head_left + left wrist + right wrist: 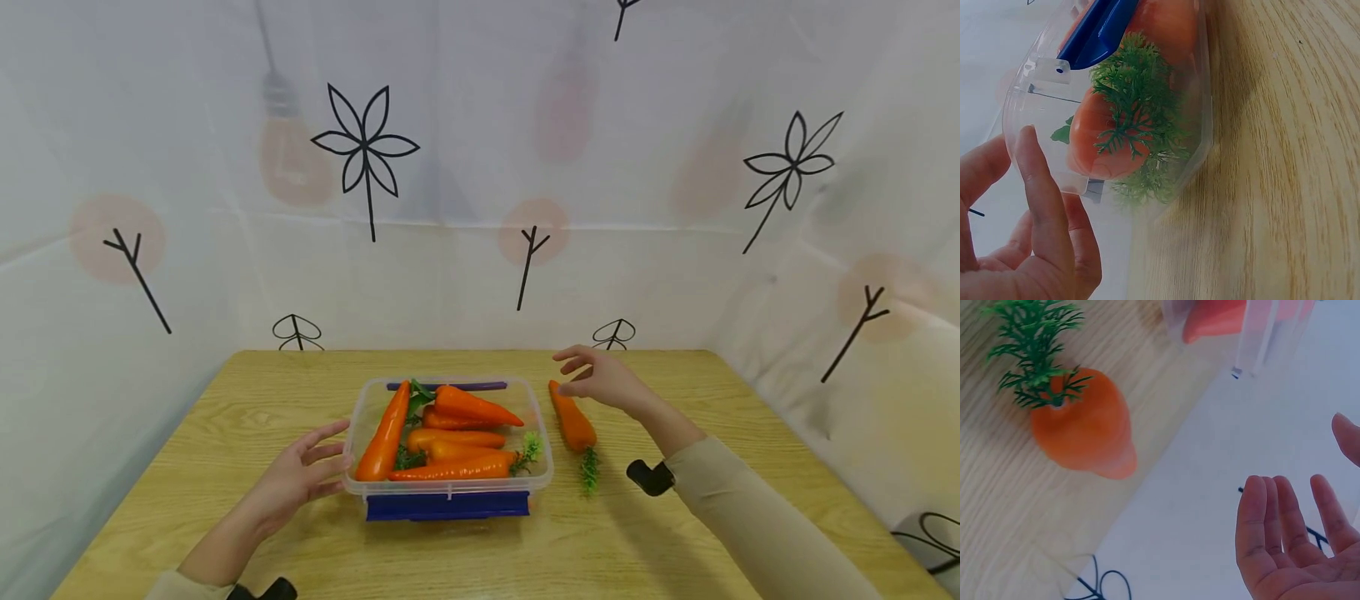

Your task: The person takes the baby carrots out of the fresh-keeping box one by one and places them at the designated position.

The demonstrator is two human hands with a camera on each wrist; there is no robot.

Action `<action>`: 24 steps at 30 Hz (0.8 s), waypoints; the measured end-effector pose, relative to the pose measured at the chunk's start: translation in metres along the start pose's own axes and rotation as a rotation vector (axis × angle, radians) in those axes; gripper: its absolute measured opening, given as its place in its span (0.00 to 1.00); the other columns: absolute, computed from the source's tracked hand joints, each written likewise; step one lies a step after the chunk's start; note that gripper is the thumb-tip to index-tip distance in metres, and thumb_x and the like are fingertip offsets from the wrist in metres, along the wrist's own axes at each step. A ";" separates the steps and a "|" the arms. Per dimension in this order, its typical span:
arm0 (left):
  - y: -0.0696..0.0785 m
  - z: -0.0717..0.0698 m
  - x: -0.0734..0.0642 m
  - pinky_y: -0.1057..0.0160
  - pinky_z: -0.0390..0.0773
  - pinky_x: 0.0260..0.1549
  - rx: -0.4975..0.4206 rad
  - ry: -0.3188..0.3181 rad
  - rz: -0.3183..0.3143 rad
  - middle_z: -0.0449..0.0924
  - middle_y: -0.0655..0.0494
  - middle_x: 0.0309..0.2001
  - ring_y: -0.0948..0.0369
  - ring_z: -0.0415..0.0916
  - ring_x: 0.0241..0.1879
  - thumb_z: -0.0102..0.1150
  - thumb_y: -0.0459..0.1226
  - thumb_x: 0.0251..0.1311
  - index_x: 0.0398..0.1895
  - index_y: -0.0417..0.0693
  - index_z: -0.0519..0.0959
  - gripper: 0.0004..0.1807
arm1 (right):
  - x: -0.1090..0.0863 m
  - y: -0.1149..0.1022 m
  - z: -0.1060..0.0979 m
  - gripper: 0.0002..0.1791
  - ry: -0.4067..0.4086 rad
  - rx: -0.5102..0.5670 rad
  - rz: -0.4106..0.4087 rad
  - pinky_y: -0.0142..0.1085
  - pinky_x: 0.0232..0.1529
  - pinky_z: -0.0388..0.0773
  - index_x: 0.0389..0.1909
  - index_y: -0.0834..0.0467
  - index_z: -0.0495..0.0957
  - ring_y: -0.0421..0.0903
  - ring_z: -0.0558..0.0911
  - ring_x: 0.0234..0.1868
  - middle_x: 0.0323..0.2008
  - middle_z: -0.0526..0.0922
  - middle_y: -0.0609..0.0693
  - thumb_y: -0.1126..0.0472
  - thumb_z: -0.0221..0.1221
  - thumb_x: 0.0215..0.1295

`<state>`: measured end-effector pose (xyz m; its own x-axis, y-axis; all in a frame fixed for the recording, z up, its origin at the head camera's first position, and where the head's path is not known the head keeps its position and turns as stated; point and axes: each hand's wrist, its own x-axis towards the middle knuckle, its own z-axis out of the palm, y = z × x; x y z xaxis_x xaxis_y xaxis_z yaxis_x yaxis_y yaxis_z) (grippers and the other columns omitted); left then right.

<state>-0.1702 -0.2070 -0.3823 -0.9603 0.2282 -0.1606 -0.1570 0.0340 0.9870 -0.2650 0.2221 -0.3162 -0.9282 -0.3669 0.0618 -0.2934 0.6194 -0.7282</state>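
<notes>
A clear plastic container (450,486) with blue clips stands on the table, holding several orange carrots (468,406) with green tops. My left hand (300,475) is at the container's left side, its fingers extended against the wall near the rim; the left wrist view shows the fingertips (1030,140) at the clear plastic. To the right of the container lies a single carrot (573,421), its leafy top towards me. Above that carrot's far tip hovers my right hand (603,379), fingers loosely bent and holding nothing. In the right wrist view the carrot (1085,425) lies apart from the hand.
The wooden table (285,392) reaches back to a white curtain (450,275) printed with flowers and twigs. A blue clip (448,505) hangs down at the container's front. Curtain cloth also borders the table on both sides.
</notes>
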 end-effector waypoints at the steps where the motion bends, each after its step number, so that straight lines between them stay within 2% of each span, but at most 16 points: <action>1: 0.000 0.000 0.000 0.58 0.77 0.44 0.000 0.002 0.000 0.55 0.31 0.63 0.54 0.73 0.49 0.61 0.40 0.60 0.71 0.42 0.52 0.40 | 0.001 -0.002 0.000 0.28 -0.002 0.001 -0.001 0.48 0.43 0.77 0.59 0.60 0.69 0.54 0.78 0.45 0.50 0.74 0.61 0.60 0.64 0.59; 15: -0.001 0.001 -0.001 0.58 0.78 0.44 0.000 -0.004 0.013 0.55 0.30 0.64 0.53 0.73 0.50 0.59 0.38 0.62 0.71 0.42 0.51 0.38 | 0.014 -0.016 0.007 0.28 -0.006 -0.036 -0.056 0.46 0.43 0.77 0.58 0.59 0.71 0.53 0.79 0.44 0.48 0.76 0.59 0.58 0.65 0.57; 24: -0.003 0.001 0.001 0.58 0.77 0.44 -0.002 -0.002 0.017 0.56 0.31 0.63 0.53 0.73 0.49 0.58 0.37 0.62 0.71 0.41 0.52 0.37 | 0.021 -0.028 0.015 0.27 -0.020 -0.018 -0.074 0.45 0.43 0.78 0.58 0.58 0.71 0.53 0.79 0.44 0.47 0.76 0.57 0.60 0.65 0.57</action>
<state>-0.1703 -0.2064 -0.3850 -0.9623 0.2310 -0.1438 -0.1411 0.0283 0.9896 -0.2729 0.1869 -0.3049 -0.8992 -0.4257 0.1014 -0.3652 0.6024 -0.7097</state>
